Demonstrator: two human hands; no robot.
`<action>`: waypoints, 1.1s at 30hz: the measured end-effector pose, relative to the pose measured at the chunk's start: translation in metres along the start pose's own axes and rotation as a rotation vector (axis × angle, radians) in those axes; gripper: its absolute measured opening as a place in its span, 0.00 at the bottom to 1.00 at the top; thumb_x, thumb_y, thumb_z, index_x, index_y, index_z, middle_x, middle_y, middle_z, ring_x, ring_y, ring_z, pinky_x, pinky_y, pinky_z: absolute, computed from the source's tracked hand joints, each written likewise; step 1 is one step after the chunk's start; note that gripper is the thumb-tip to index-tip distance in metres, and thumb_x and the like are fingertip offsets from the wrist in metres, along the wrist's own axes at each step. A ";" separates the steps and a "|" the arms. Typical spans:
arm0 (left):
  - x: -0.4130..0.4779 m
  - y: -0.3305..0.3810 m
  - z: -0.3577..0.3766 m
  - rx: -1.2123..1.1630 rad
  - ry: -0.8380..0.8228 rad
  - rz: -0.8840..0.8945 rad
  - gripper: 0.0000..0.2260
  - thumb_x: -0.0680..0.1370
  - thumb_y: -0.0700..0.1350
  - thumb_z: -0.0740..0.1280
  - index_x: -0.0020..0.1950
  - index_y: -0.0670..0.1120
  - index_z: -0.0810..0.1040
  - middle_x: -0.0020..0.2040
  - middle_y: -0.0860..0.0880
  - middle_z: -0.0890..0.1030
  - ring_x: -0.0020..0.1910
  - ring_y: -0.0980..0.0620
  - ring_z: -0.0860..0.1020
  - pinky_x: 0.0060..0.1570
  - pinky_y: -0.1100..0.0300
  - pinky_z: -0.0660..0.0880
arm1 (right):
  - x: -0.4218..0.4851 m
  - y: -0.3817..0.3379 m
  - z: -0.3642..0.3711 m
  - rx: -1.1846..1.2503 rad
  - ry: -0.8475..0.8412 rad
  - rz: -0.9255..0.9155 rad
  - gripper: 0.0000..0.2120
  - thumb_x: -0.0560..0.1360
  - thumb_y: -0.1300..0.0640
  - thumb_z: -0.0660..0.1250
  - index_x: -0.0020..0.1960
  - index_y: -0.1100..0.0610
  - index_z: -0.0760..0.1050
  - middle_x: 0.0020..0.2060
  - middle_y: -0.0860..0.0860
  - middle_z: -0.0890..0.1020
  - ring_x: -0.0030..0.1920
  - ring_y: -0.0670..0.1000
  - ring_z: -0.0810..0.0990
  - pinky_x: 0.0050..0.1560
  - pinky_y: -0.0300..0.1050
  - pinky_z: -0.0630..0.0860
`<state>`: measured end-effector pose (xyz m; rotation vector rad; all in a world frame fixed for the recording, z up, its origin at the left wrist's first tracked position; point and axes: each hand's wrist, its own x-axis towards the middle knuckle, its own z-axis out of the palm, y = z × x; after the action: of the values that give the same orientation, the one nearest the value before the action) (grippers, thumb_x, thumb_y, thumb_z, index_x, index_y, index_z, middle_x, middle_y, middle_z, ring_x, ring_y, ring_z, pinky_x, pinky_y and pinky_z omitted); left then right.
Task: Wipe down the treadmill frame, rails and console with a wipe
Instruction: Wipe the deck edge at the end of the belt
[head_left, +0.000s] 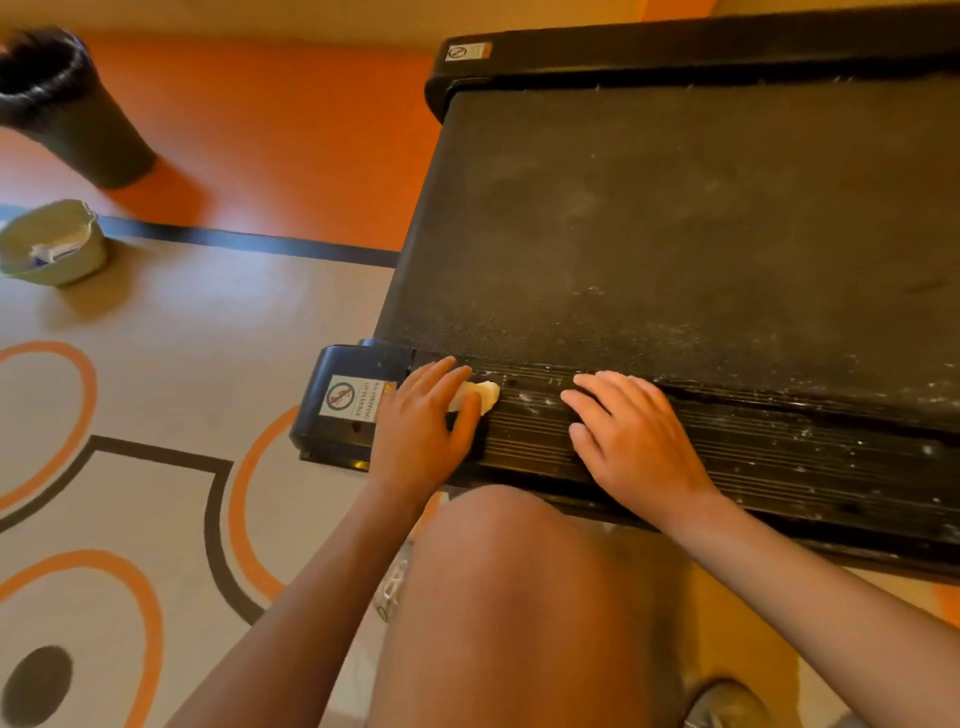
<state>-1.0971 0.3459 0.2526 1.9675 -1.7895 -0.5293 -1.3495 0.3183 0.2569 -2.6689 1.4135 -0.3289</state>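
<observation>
At the left end of the treadmill (675, 234) near side rail (753, 457), beside its end cap (358, 364), left hand (423, 423) pinches a crumpled white wipe (483, 396) against the ribs; right hand (631, 436) lies flat alongside, fingers spread, holding nothing.

Left hand (421, 421): bare, seen from the back, knuckles plain to see.
Right hand (634, 436): bare as well, seen from the back.
Forearms (322, 597): uncovered from the wrists down to the lower edge of the view.
Knee (519, 545): bare, and the thigh behind it is uncovered too.
Laced shoe (392, 587): pale, with white laces criss-crossed, mostly hidden behind knee and forearm.
Grey shoe (727, 701): rounded toe, blurred, on the floor near the lower right corner.
</observation>
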 end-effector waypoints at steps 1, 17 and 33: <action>0.000 0.002 0.001 0.028 -0.020 0.010 0.21 0.83 0.59 0.59 0.71 0.51 0.76 0.74 0.48 0.74 0.73 0.47 0.69 0.70 0.44 0.67 | -0.004 0.004 0.000 -0.010 -0.002 0.017 0.18 0.82 0.52 0.60 0.67 0.56 0.79 0.67 0.55 0.79 0.70 0.55 0.74 0.72 0.56 0.68; 0.004 -0.034 -0.007 0.196 0.229 0.019 0.08 0.81 0.46 0.69 0.58 0.45 0.82 0.51 0.45 0.83 0.50 0.44 0.78 0.47 0.54 0.73 | -0.010 0.015 0.014 -0.005 -0.002 0.032 0.22 0.83 0.49 0.54 0.64 0.58 0.80 0.69 0.59 0.76 0.72 0.59 0.72 0.74 0.60 0.65; -0.027 -0.059 0.016 0.200 -0.134 0.010 0.29 0.84 0.62 0.37 0.83 0.52 0.45 0.82 0.55 0.41 0.81 0.54 0.39 0.75 0.53 0.30 | -0.010 0.016 0.019 -0.003 -0.033 0.023 0.22 0.82 0.49 0.55 0.66 0.59 0.80 0.67 0.58 0.79 0.70 0.58 0.75 0.72 0.58 0.71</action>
<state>-1.0591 0.3768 0.2068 2.0971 -2.0019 -0.5066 -1.3632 0.3173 0.2343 -2.6457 1.4356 -0.2801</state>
